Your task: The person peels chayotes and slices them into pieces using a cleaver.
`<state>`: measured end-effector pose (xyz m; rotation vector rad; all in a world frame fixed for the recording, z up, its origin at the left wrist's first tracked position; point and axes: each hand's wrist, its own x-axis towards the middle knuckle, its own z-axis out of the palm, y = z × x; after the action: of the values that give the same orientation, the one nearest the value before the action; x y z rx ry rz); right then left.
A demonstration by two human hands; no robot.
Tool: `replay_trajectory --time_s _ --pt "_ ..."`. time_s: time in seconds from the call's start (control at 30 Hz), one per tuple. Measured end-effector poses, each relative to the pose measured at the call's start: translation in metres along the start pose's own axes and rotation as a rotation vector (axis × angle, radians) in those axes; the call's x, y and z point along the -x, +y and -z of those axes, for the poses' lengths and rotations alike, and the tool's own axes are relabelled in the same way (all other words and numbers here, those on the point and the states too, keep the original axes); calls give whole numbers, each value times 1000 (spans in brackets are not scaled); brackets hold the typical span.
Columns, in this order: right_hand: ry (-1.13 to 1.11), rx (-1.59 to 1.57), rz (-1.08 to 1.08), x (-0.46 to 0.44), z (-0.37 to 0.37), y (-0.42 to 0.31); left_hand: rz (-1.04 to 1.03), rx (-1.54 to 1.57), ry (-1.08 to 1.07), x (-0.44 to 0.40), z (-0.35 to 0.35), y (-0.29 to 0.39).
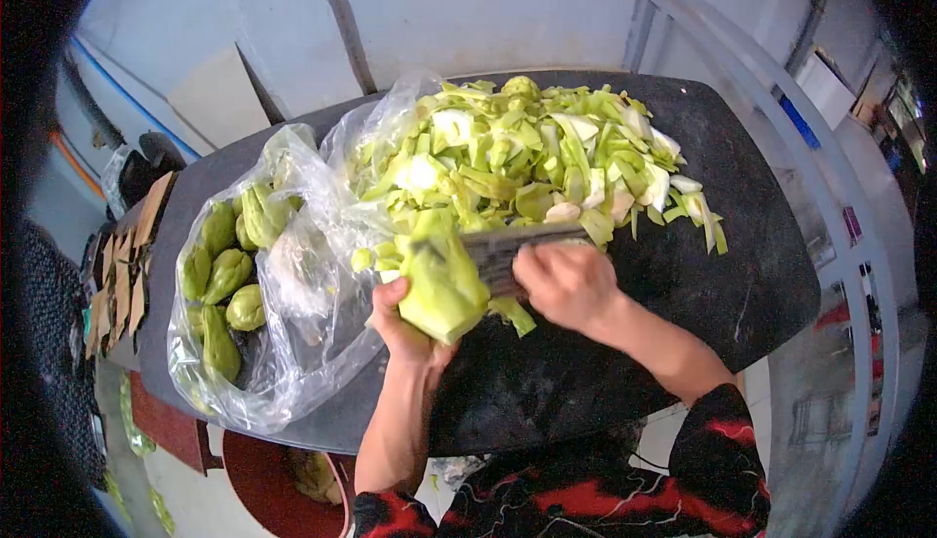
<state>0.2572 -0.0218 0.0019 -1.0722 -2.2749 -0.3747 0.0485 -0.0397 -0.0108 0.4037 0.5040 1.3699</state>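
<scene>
The left hand (pixel 408 336) is clenched around the lower end of a green chayote (pixel 445 284), thumb along its left side, holding it up over the table (pixel 727 279) toward the middle of the near edge. The right hand (pixel 568 279) is closed in a fist on a broad-bladed knife (pixel 493 248), its handle hidden by the fingers; the blurred blade points left at the chayote's right side, and whether it touches cannot be told. A curled peel strip (pixel 513 316) lies between the hands, lower down. Beyond them, a heap of peelings (pixel 508 153) spreads from the middle toward the far edge and the far right corner. Along the left edge, a clear plastic bag (pixel 327 367) holds several whole chayotes (pixel 227 273). Below the near left corner stands a red bin (pixel 244 484) with pale pieces (pixel 314 478) inside.
</scene>
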Motion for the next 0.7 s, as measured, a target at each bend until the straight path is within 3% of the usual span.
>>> replay_trajectory --time_s 0.1,0.3,0.57,0.63,0.7 --pt "-157 15 -233 -2 -21 27 64 -22 -51 2 -2 -4" --pt "-43 -50 -250 -8 -1 22 8 226 -42 -16 2 0" --pt "101 -41 235 -3 21 -27 -9 45 126 -14 -3 -4" --pt "137 -45 279 -4 22 -33 98 160 -128 -19 12 -6" --pt "157 -76 294 -4 20 -36 110 128 -137 -18 13 -9"
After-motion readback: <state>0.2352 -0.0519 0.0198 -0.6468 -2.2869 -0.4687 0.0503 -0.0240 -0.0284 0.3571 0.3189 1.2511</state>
